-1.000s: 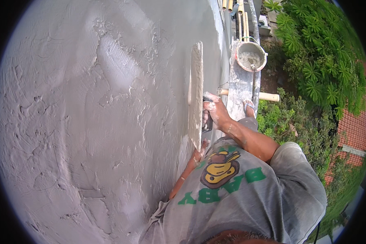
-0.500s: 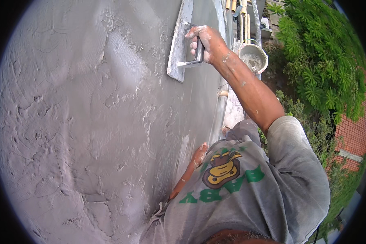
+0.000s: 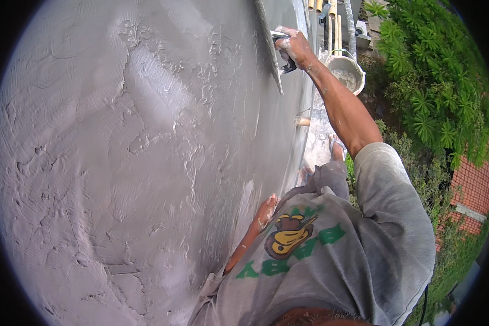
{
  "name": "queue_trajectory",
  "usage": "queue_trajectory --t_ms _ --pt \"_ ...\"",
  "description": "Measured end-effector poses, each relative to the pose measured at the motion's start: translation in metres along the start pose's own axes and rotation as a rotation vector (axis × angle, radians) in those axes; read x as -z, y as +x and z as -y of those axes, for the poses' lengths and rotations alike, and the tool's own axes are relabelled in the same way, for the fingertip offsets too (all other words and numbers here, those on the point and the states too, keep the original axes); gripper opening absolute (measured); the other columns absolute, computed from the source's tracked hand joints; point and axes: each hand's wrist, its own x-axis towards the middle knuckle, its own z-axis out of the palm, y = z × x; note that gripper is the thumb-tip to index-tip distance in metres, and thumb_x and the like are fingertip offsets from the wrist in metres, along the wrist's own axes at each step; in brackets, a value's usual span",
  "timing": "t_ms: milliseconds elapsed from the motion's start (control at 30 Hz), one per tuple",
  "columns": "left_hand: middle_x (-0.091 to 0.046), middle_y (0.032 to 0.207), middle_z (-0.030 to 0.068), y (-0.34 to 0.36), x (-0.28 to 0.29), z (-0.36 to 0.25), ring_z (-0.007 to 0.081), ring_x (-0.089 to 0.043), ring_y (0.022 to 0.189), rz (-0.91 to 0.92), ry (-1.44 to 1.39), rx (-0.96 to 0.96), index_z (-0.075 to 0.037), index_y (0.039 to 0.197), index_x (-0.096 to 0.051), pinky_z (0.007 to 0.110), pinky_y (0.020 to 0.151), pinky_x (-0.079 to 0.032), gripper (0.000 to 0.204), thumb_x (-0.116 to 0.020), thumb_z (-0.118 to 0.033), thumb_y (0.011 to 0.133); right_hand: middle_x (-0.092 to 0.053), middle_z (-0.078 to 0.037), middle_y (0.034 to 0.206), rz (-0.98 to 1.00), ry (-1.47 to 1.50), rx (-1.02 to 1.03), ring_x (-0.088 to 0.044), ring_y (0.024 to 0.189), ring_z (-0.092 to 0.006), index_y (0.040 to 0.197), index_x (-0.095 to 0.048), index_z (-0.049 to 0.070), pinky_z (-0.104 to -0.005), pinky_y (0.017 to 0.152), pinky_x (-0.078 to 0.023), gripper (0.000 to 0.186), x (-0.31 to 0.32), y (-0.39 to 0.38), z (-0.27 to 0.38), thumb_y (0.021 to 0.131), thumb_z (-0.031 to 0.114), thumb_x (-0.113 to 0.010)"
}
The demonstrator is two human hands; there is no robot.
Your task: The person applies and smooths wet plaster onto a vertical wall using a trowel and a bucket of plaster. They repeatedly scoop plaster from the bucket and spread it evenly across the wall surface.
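My right hand (image 3: 296, 48) is wrapped round the dark handle of a long plastering float (image 3: 270, 49). The float shows nearly edge-on, and its far end runs out of the top of the view. It is at the grey plastered wall (image 3: 146, 179), though whether its face touches the plaster cannot be made out. Smooth wet plaster lies around the float; rougher, ridged patches spread to the left. My left hand (image 3: 267, 209) hangs low by the wall beside my shirt, smeared with plaster. Its fingers are too small and partly hidden to read.
A plaster-splashed plank (image 3: 318, 141) runs along the wall's foot, with my sandalled foot (image 3: 338, 148) on it. Beyond my right forearm stands a bucket (image 3: 358, 82) of grey mix. Bamboo poles (image 3: 334, 35) lie behind it. A bamboo stub (image 3: 302, 120) juts near the wall. Trees (image 3: 418, 81) grow on the right.
The float has swung from showing its broad back to nearly edge-on, and my right hand has shifted a little right with it. My left hand has hardly moved. A sandalled foot now shows.
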Motion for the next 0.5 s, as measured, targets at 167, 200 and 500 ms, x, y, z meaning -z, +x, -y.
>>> queue_trajectory --t_ms 167,200,500 --pt "-0.058 0.119 0.0145 0.007 0.008 0.049 0.0215 -0.052 0.109 0.036 0.033 0.013 0.005 0.124 -0.051 0.032 0.098 -0.036 0.07 -0.032 -0.056 0.097 -0.048 0.0 0.06 0.165 -0.019 -0.09 -0.043 0.048 -0.0073 0.081 -0.055 0.003 -0.0248 0.045 -0.035 0.011 -0.025 -0.09 -0.01 0.07 0.002 -0.054" --pt "-0.058 0.118 0.0143 0.003 0.01 0.05 0.0213 -0.053 0.106 0.052 0.051 0.018 0.005 0.123 -0.051 0.032 0.097 -0.037 0.07 -0.032 -0.056 0.097 -0.049 0.001 0.061 0.167 -0.002 -0.153 -0.044 0.052 -0.0068 0.08 -0.055 0.003 -0.0243 0.048 -0.036 0.011 -0.035 -0.112 -0.004 0.069 0.002 -0.055" --pt "-0.061 0.115 0.0138 0.007 0.0 0.021 0.0256 -0.055 0.105 -0.01 0.204 -0.021 0.0 0.122 -0.053 0.035 0.095 -0.039 0.062 -0.036 -0.053 0.097 -0.051 -0.002 0.065 0.303 0.277 -0.383 -0.047 0.062 -0.0077 0.08 -0.054 0.002 -0.0268 0.056 -0.041 0.014 -0.097 -0.263 -0.016 0.068 -0.003 -0.059"
